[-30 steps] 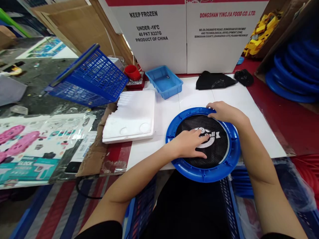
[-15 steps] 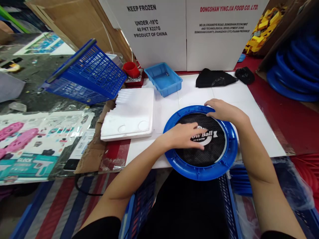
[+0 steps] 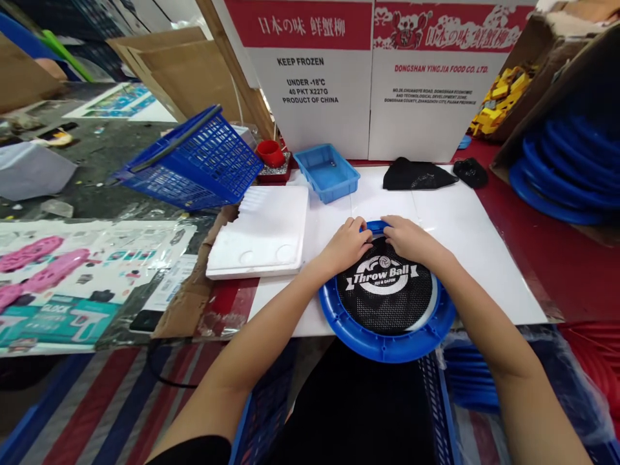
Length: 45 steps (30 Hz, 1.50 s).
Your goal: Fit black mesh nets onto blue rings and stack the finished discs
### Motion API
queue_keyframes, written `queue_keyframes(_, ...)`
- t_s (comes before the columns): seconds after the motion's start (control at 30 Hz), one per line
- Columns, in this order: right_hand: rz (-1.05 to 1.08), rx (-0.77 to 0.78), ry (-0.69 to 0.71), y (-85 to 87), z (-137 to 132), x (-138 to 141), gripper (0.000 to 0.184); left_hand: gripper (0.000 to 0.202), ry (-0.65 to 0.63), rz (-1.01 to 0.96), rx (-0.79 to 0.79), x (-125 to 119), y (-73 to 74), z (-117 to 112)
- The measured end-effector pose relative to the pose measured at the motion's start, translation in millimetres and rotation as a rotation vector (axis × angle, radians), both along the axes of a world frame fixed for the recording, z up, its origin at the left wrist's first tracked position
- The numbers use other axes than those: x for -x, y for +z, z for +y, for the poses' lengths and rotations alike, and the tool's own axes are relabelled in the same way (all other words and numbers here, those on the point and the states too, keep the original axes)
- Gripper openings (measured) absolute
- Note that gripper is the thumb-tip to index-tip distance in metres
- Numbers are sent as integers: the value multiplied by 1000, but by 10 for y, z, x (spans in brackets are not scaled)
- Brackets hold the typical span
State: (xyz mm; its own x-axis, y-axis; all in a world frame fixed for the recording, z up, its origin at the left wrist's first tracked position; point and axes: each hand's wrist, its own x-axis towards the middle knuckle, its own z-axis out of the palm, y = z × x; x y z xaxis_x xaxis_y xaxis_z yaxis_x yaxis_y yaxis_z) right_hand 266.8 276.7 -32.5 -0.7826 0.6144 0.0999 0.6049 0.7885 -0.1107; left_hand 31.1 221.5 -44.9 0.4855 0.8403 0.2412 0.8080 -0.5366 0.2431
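Observation:
A blue plastic ring [image 3: 387, 349] lies at the table's front edge, partly overhanging it. Inside it is a black mesh disc [image 3: 382, 307] printed "Throw Ball" in white; together they make a throw-ball catch disc. My left hand [image 3: 346, 245] is closed at the far rim, with its bent fingertips where mesh and ring meet. Just to its right, my right hand [image 3: 409, 242] also closes on that far rim, its thumb near the mesh edge. A pale crescent shows between mesh and ring at the lower right. The fingers hide part of the far rim.
Left of the disc lie a white foam slab [image 3: 261, 239] and a tilted blue basket [image 3: 194, 161]. Behind are a light-blue tray [image 3: 329, 171], a red cup [image 3: 270, 154], black mesh pieces [image 3: 416, 175] and a white carton [image 3: 314, 123]. Blue rings [image 3: 562, 181] are stacked at right.
My left hand has moved from above the mesh print up to the far rim and closed. My right hand has shifted left along the rim. The head view has tilted up slightly.

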Motion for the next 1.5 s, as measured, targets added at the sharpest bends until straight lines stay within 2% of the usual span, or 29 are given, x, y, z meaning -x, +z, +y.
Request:
queue_keyframes(0.2,101,-21,47,8,-79,-107,18,6,-30,-156,39,28,94,-7)
queue_keyframes(0.4,126,-34,60,168,-142,-132,19,16,-3,-253,102,-38,140,-34)
queue_keyframes(0.5,93,38,82,285,-180,-105,26,17,-10,-244,102,-57,134,-47)
queue_keyframes(0.63,15,119,-1,384,-188,-99,28,22,-35,-215,96,-71,107,-49)
queue_keyframes(0.77,101,131,42,305,-115,-139,27,28,-58,-223,92,-83,79,-28)
queue_keyframes(0.9,193,35,52,159,-24,-185,27,34,-57,-211,64,-85,47,-4)
queue_keyframes(1.2,160,-71,-17,35,69,-210,30,41,-62,-158,18,-91,16,-13)
queue_keyframes(1.33,219,-22,-44,60,46,-184,26,43,-80,-135,-16,-87,-19,-8)
queue_keyframes(1.5,311,64,3,66,65,-197,22,43,-92,-127,-42,-80,-41,-6)
